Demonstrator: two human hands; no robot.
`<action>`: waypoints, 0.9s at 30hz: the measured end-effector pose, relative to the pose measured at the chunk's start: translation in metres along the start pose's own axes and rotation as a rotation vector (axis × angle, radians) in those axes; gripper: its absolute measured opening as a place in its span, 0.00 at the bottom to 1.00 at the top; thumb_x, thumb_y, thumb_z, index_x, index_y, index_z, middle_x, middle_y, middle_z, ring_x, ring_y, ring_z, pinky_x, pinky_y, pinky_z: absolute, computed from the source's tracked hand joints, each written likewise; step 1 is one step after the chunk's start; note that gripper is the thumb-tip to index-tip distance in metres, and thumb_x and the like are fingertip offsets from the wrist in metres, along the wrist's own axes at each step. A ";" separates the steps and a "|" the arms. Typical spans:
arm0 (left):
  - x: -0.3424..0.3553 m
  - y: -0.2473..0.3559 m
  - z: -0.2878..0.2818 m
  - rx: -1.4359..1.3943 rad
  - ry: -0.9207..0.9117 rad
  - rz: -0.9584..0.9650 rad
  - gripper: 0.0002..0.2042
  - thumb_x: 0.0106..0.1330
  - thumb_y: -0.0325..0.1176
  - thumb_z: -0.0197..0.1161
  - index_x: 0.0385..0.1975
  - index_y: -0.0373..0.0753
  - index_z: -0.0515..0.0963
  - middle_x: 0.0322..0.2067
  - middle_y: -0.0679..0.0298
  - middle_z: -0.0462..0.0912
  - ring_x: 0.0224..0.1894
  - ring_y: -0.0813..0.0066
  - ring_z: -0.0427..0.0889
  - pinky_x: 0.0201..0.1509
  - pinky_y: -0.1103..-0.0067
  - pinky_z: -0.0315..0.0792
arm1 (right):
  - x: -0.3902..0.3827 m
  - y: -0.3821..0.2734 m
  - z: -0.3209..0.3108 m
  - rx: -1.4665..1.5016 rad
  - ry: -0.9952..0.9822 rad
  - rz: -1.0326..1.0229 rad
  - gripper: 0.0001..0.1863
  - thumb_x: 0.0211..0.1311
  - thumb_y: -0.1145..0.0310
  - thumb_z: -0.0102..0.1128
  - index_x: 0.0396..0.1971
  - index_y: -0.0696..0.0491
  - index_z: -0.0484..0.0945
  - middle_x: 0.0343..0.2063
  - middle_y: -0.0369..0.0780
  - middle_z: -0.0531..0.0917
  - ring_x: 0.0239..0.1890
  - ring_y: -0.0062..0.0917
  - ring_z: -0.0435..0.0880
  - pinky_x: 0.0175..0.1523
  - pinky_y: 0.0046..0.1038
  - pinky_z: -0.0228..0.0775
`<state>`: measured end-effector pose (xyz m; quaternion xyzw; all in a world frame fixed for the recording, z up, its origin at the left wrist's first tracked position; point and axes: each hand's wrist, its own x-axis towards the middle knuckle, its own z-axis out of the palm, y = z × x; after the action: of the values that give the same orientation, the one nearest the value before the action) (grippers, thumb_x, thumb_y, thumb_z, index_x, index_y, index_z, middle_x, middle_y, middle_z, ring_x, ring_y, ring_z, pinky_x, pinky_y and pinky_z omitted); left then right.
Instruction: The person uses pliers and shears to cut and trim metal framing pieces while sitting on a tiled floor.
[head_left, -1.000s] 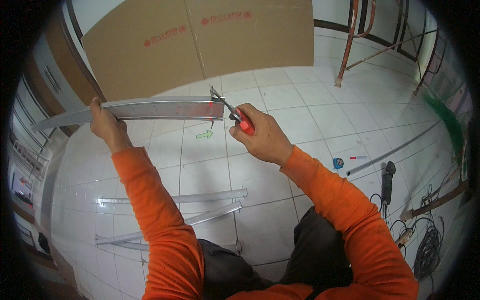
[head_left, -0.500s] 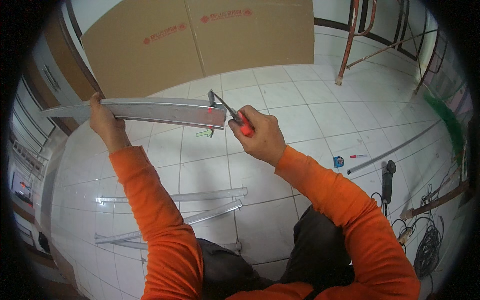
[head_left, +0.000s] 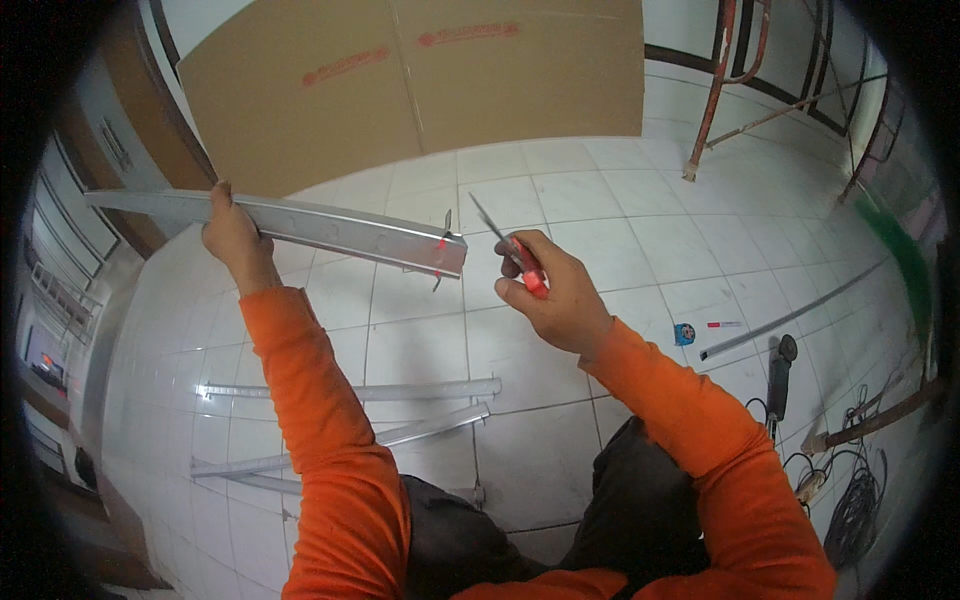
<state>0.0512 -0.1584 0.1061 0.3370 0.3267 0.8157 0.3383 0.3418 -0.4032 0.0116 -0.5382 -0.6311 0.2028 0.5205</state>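
My left hand (head_left: 235, 235) is wrapped around a long silver metal channel (head_left: 340, 235), held up above the floor with its end pointing right. Near that end are red marks, and small metal tabs (head_left: 447, 222) stick out from both edges. My right hand (head_left: 557, 290) grips red-handled metal snips (head_left: 527, 265), whose blades point up and to the left. The snips are apart from the channel, a short way right of its end.
More metal channels (head_left: 430, 390) lie on the white tiled floor below my left arm. To the right are a blue tape measure (head_left: 684, 334), a red marker (head_left: 722, 324), a thin strip (head_left: 790, 312), a grinder (head_left: 780, 375) and coiled cable (head_left: 855, 515). Large brown boards (head_left: 520, 90) and rusty scaffolding (head_left: 712, 110) stand beyond.
The snips have come off the channel's end and moved right with my right hand. The channel's end now tilts slightly lower, and a light-coloured tab below it has turned.
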 end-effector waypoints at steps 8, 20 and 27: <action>-0.001 -0.003 0.002 0.066 0.126 0.145 0.23 0.57 0.33 0.67 0.38 0.13 0.72 0.33 0.49 0.80 0.30 0.63 0.80 0.32 0.68 0.75 | -0.005 -0.004 0.013 -0.035 -0.090 0.157 0.22 0.61 0.60 0.61 0.47 0.61 0.71 0.34 0.52 0.80 0.38 0.43 0.81 0.46 0.38 0.72; -0.005 0.003 0.001 0.040 0.160 0.162 0.19 0.57 0.34 0.67 0.26 0.18 0.74 0.27 0.52 0.80 0.22 0.68 0.76 0.25 0.71 0.71 | 0.005 -0.005 0.032 -0.192 0.047 0.100 0.19 0.62 0.60 0.59 0.40 0.62 0.71 0.27 0.51 0.79 0.30 0.43 0.81 0.39 0.40 0.72; -0.004 0.002 0.000 0.090 0.198 0.186 0.21 0.56 0.36 0.67 0.27 0.16 0.74 0.26 0.51 0.80 0.22 0.66 0.76 0.27 0.68 0.72 | 0.008 -0.007 0.034 -0.149 0.056 0.123 0.19 0.63 0.59 0.59 0.39 0.62 0.72 0.24 0.50 0.80 0.28 0.43 0.82 0.36 0.39 0.72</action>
<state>0.0522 -0.1625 0.1065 0.2986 0.3622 0.8572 0.2119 0.3095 -0.3878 0.0082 -0.6185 -0.5953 0.1717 0.4833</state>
